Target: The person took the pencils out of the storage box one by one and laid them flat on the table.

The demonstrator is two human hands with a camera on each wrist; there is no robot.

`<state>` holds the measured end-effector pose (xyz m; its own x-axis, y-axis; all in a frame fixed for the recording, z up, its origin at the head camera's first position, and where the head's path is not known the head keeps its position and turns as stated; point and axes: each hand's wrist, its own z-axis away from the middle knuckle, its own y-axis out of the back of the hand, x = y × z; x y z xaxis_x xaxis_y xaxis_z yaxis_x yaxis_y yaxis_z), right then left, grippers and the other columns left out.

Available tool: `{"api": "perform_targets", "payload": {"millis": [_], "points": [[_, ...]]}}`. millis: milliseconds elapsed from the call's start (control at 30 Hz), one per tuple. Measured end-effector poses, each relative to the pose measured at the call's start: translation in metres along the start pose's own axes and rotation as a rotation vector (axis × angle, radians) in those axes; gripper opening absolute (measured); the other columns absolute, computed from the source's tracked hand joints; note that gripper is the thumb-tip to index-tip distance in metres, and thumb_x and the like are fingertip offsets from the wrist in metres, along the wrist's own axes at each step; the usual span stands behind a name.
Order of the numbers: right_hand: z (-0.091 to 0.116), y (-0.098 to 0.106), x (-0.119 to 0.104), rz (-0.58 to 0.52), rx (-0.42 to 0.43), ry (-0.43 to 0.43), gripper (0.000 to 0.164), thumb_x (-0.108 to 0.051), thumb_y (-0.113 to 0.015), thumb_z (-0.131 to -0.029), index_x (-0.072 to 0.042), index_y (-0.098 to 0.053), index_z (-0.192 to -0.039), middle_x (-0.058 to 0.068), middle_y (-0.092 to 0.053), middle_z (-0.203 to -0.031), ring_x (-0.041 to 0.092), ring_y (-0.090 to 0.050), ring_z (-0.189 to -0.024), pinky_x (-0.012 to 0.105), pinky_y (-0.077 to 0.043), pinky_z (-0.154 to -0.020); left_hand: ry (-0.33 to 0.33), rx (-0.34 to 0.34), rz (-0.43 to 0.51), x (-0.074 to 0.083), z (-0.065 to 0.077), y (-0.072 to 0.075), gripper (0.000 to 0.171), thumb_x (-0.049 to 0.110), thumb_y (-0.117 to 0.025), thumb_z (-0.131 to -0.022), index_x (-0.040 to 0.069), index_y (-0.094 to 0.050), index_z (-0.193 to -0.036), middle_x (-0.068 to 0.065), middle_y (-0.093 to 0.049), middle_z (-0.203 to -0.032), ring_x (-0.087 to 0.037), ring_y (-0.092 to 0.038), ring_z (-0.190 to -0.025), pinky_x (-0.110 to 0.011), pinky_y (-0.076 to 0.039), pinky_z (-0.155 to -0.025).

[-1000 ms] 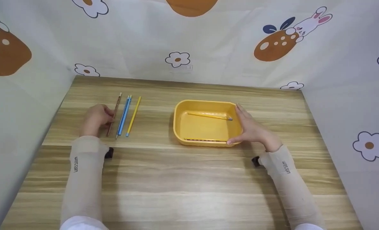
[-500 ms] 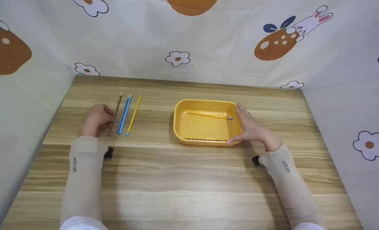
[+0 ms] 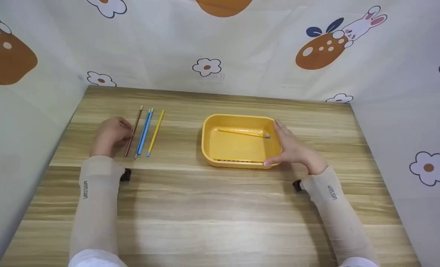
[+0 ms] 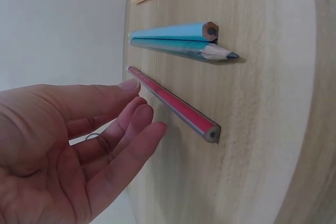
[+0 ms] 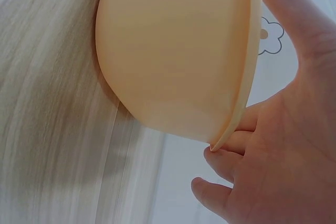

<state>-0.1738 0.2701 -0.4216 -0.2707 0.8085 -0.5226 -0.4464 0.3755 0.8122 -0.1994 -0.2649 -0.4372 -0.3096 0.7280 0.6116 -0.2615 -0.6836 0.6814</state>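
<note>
on our pale brown wood-patterned table (image 3: 220, 215), a thin reddish pencil (image 4: 176, 104) lies left, by our left hand (image 3: 110, 134); we can't tell if its fingers pinch anything. our right hand (image 3: 296, 150), fingers spread, holds the yellow plastic box (image 3: 235, 148). let's grip mid-pencil gently.

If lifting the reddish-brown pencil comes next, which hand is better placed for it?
Likely the left hand: it is right at the reddish-brown pencil. The right hand is farther off, gripping one end of the yellow box, and would probably have to let go first.
</note>
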Motion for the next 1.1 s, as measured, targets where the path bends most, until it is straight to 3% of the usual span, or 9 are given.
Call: {"api": "perform_targets", "payload": {"millis": [167, 533, 767, 1100], "points": [[-0.001, 0.001, -0.001, -0.001, -0.002, 0.021, 0.141, -0.052, -0.088, -0.067, 0.004, 0.006, -0.157, 0.019, 0.013, -0.166, 0.04, 0.005, -0.155, 0.057, -0.005, -0.126, -0.032, 0.008, -0.01, 0.003, 0.0, 0.002, 0.029, 0.009, -0.062, -0.092, -0.003, -0.059, -0.118, -0.02, -0.066, -0.105, -0.017, -0.063, -0.08, -0.022, -0.049, -0.064], [-0.002, 0.002, 0.0, -0.009, -0.001, 0.009, 0.144, -0.054, -0.089, -0.065, 0.001, 0.008, -0.157, 0.018, 0.014, -0.166, 0.04, 0.005, -0.154, 0.057, -0.005, -0.126, -0.031, 0.01, 0.028, 0.02, 0.003, 0.003, 0.032, 0.009, -0.06, -0.095, -0.003, -0.057, -0.124, -0.02, -0.063, -0.11, -0.014, -0.061, -0.077, -0.02, -0.049, -0.062], [-0.001, 0.003, 0.001, -0.004, 0.001, 0.01, 0.145, -0.054, -0.089, -0.065, 0.001, 0.008, -0.157, 0.017, 0.015, -0.166, 0.039, 0.006, -0.155, 0.056, -0.005, -0.127, -0.101, 0.03, 0.015, 0.029, 0.006, 0.004, 0.031, 0.009, -0.058, -0.094, -0.005, -0.058, -0.123, -0.017, -0.063, -0.105, -0.011, -0.059, -0.074, -0.018, -0.048, -0.061], [-0.002, 0.0, 0.002, -0.01, 0.01, 0.014, 0.143, -0.053, -0.089, -0.065, 0.002, 0.006, -0.157, 0.019, 0.013, -0.166, 0.04, 0.004, -0.155, 0.057, -0.006, -0.126, -0.143, -0.002, 0.185, 0.042, 0.01, -0.001, 0.034, 0.006, -0.055, -0.097, -0.006, -0.054, -0.129, -0.009, -0.055, -0.102, -0.006, -0.054, -0.072, -0.018, -0.053, -0.063]]}}
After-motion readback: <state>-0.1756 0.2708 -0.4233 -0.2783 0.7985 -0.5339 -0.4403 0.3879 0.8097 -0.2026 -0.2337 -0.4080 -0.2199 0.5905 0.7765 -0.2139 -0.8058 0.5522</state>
